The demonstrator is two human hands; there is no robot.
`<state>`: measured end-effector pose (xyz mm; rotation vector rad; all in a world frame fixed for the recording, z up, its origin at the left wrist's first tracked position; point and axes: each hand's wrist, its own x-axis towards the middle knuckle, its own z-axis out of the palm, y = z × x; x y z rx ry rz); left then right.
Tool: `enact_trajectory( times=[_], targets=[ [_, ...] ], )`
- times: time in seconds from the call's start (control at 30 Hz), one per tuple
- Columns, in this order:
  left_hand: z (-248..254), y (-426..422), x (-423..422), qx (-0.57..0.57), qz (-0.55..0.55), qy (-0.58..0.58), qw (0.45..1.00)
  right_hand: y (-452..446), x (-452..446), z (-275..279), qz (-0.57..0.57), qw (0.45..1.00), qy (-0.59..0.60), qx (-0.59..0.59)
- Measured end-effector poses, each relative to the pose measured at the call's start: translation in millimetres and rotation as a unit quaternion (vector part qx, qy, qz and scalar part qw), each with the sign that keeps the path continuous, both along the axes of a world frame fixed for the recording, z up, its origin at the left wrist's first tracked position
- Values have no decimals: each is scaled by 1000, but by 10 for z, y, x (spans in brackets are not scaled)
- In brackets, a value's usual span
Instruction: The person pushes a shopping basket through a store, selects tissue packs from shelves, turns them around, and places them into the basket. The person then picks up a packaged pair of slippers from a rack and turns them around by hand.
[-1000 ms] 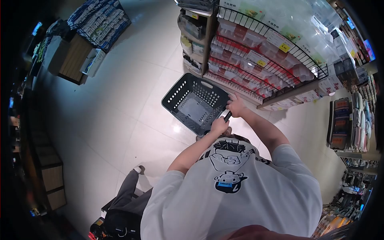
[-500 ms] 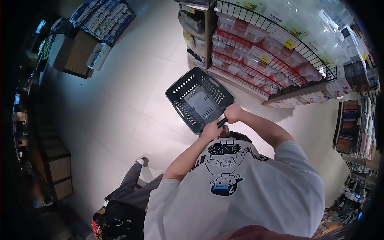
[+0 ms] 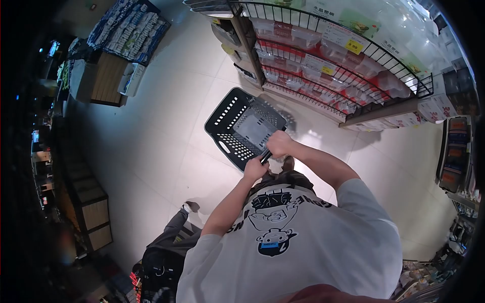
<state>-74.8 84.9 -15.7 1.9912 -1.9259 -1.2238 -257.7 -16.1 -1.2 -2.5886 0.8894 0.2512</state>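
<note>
In front of my body, a dark grey shopping basket (image 3: 233,104) with perforated sides leans to one side, its lighter grey bottom showing no goods on it. Its black handle (image 3: 265,156) runs between my two hands. Closed round the lower left part of the handle is my left hand (image 3: 256,167). My right hand (image 3: 279,143) grips it a little higher and to the right, near the basket's rim. Whether the basket touches the floor, I cannot tell.
A shelf rack (image 3: 303,43) with wire guards and packs of clear plastic ware stands ahead right. At upper left is a wooden display stand (image 3: 108,76) with stacked packets. Another person's leg (image 3: 177,222) and dark bag (image 3: 161,270) are close on my left.
The basket has tilted and shifted slightly left, and both hands have moved left with its handle. The surroundings have shifted a little in view.
</note>
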Motion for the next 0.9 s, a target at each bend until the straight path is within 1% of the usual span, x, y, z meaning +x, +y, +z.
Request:
enact_trajectory(
  times=[0.03, 0.1, 0.13, 0.27, 0.33, 0.37, 0.43, 0.47, 0.53, 0.63, 0.7, 0.77, 0.8, 0.83, 0.87, 0.9],
  targets=[
    [-7, -30, -38, -1, -3, -1, 1000, -38, -13, -17, -3, 1000, -1, -1],
    [0, -61, -51, -3, 25, -12, 1000, -82, 0, -46, -7, 999, -29, -27],
    [-41, -61, -30, -11, 28, -24, 999, -108, 38, 16, -12, 1000, -2, -4],
    [-128, -248, 62, -7, 27, -57, 998, -264, 144, 48, -15, 1000, 5, -4],
    [-45, -382, 83, 22, 32, -87, 995, -332, 208, 14, -30, 999, -3, -18],
    [-10, -451, 117, 58, 47, -77, 994, -389, 260, -10, -29, 999, -2, -20],
    [-215, -552, 241, 39, 37, -97, 994, -495, 377, -32, -28, 999, 23, -9],
    [-322, -590, 295, 40, 37, -96, 994, -543, 430, -32, -27, 999, 24, -9],
    [-349, -745, 377, 102, 68, -71, 990, -693, 545, -48, -7, 998, 54, -13],
    [-252, -969, 480, 115, 87, -51, 988, -945, 757, -192, 8, 997, 75, -31],
    [-341, -1114, 677, 111, 106, -38, 987, -1109, 944, -236, 28, 996, 73, -52],
    [-244, -1336, 890, 51, 97, -59, 992, -1324, 1218, -198, 49, 993, 75, -76],
    [-41, -1478, 1004, 51, 82, -58, 994, -1428, 1373, -147, 49, 993, 79, -79],
    [90, -1623, 1130, 52, 92, -49, 993, -1540, 1534, -82, 48, 992, 82, -81],
    [194, -1741, 1284, 71, 90, -27, 993, -1662, 1718, 76, 45, 990, 118, -58],
    [220, -1832, 1441, 90, 88, -6, 992, -1757, 1886, 134, 54, 989, 125, -57]
  ],
)
